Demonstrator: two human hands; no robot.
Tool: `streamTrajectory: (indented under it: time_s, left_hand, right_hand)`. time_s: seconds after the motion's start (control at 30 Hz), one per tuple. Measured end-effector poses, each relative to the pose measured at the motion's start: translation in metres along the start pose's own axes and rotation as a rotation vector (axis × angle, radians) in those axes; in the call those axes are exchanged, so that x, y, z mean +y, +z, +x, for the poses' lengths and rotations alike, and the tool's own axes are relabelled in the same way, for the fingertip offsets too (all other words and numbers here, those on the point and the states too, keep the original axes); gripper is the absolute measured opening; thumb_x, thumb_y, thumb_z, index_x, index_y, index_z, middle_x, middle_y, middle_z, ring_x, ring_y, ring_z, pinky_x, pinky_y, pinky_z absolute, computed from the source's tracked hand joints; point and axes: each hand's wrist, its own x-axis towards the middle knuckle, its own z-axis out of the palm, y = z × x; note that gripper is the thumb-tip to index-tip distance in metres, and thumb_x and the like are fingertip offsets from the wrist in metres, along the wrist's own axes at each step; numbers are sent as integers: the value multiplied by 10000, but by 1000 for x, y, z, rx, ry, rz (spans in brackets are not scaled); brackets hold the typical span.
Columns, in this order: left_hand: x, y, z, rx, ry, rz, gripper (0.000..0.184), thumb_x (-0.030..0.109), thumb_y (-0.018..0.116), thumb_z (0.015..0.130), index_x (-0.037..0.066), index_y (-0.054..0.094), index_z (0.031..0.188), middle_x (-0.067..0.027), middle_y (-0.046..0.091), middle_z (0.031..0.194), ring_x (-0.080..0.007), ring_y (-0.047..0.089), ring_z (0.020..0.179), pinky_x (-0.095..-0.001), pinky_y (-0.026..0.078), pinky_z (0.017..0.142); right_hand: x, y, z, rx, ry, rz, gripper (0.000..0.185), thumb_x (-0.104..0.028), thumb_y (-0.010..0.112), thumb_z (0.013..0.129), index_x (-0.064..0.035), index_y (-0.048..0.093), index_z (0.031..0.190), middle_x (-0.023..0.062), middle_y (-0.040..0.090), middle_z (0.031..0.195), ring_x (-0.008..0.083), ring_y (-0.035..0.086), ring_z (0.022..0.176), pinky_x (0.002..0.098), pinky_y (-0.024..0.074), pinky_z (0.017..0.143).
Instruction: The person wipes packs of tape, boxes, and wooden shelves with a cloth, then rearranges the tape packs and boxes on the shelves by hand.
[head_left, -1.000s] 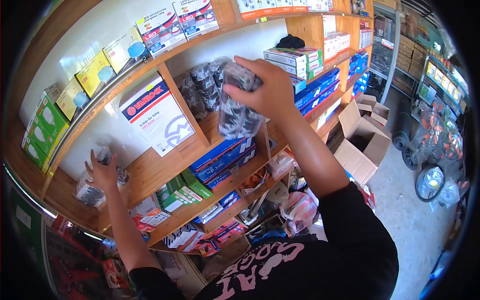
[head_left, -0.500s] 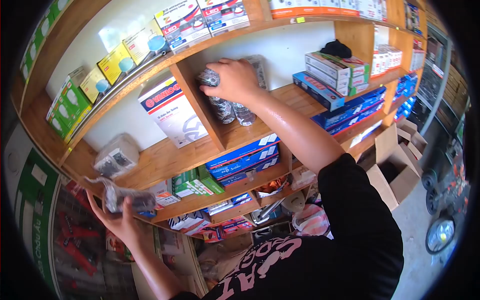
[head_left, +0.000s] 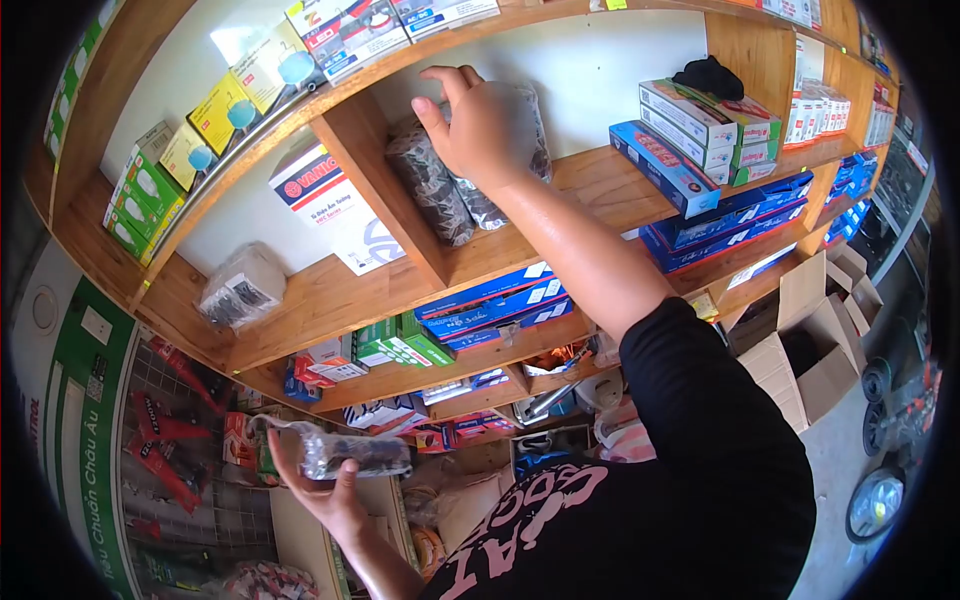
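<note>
My left hand [head_left: 325, 497] is closed around a dark pack wrapped in clear plastic [head_left: 370, 456], held low in front of the shelves. A loose tail of the plastic trails off toward the left. In the upper shelf bay, my right hand [head_left: 483, 130] is raised with fingers apart, over several similar plastic-wrapped dark packs [head_left: 428, 180] standing close together. It grips none of them; whether the palm touches one is hidden. These packs stand against a wooden divider [head_left: 385, 190]. What is inside the wrapping is hard to make out.
Left of the divider are a tall white box [head_left: 345, 215] and a wrapped block [head_left: 243, 285]. Light boxes [head_left: 240, 110] line the shelf above. Stacked cartons [head_left: 690, 130] sit to the right. Open cardboard boxes [head_left: 800, 340] stand at lower right.
My left hand has moved right and down with the wrapped pack. My right hand has let go of the standing packs and opened its fingers. The view has shifted slightly.
</note>
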Motion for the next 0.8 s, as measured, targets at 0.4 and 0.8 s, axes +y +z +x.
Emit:
streamTrajectory:
  time_s: [0.4,0.8]
  left_hand:
    - [31,154,10,-297,52,-229,1194,54,934,669,68,182,1596,-196,588,1308,-265,618,1173,-394,503,1026]
    - [-39,321,83,-168,687,682,1071,548,824,763,215,264,1614,-284,5,1669,-568,39,1505,-640,225,1174]
  right_hand:
    - [-97,-167,-106,-1084,94,552,822,-460,894,705,-66,585,1357,148,634,1272,332,642,1157,434,513,969]
    - [10,-177,-44,-614,444,-58,529,-292,854,735,2,614,1105,183,678,991,387,671,950,464,531,825]
